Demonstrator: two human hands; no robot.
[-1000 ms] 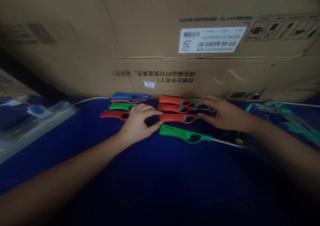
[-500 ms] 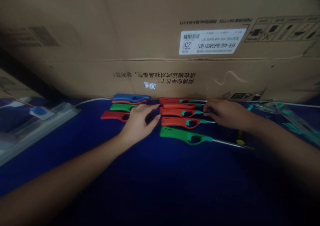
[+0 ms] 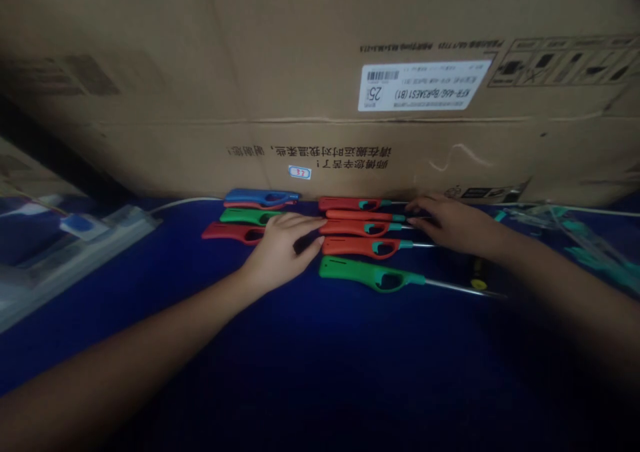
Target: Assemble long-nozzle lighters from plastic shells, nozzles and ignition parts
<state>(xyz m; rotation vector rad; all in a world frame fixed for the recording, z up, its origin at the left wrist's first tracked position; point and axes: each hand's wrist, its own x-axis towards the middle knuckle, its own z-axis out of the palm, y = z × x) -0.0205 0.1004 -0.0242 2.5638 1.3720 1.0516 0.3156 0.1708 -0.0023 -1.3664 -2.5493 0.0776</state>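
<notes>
Several gas lighters with long metal tubes lie in a stacked row. My left hand (image 3: 280,252) is open, thumb and index finger apart, fingertips at the butt ends of an orange lighter (image 3: 345,227) and another orange lighter (image 3: 345,246). My right hand (image 3: 450,224) has its fingers curled round the tube of an orange lighter (image 3: 357,215) lying on its edge; the fingertips partly hide the tube. Behind is a red lighter (image 3: 343,203); nearest me lies a green lighter (image 3: 350,272). Left of these are a blue lighter (image 3: 245,195), a green lighter (image 3: 243,216) and a red lighter (image 3: 225,231), partly behind my left hand.
A large cardboard box (image 3: 300,59) with a white label stands behind the blue table surface (image 3: 320,372). Clear plastic and teal pieces (image 3: 590,239) lie at the right. A yellow-ended object (image 3: 479,283) is under my right wrist. A power strip (image 3: 115,239) lies left.
My left fingertips have come down and right to the lighters' ends. The second orange lighter from the back has shifted slightly toward me at its tube end. My right hand has barely moved.
</notes>
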